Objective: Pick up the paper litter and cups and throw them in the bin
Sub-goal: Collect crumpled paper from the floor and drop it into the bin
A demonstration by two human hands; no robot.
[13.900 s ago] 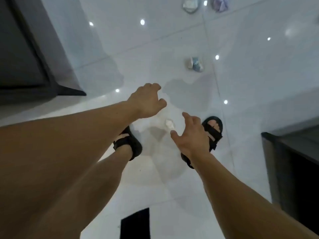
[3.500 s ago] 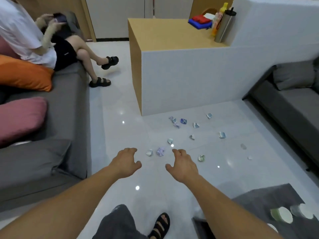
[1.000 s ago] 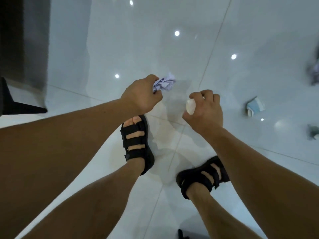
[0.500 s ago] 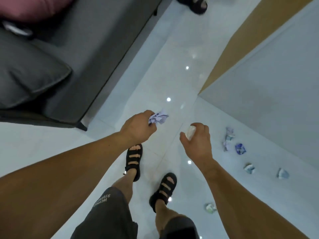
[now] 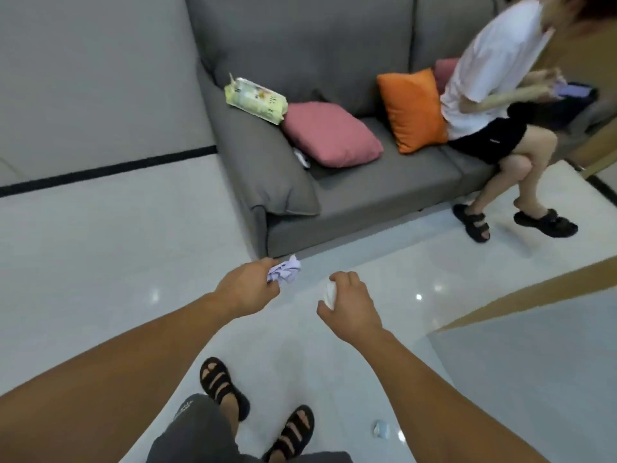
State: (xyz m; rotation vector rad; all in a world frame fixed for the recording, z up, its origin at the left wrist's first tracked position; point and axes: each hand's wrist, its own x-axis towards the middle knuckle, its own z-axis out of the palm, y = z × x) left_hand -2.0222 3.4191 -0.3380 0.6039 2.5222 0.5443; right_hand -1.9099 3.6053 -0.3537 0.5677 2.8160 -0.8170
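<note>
Head now faces sofa (image 5: pixel 384 192); L hand (image 5: pixel 248 290), R hand (image 5: pixel 352 304) still hold paper (image 5: pixel 284 274)

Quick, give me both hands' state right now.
Left hand: grips a crumpled lilac paper.
Right hand: curled round a small white paper wad.

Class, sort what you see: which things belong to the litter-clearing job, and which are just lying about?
Job: lilac paper ball in the left hand; white paper wad in the right hand; bluish scrap on the floor.
Lying about: green packet, pink cushion, orange cushion on the sofa.
</note>
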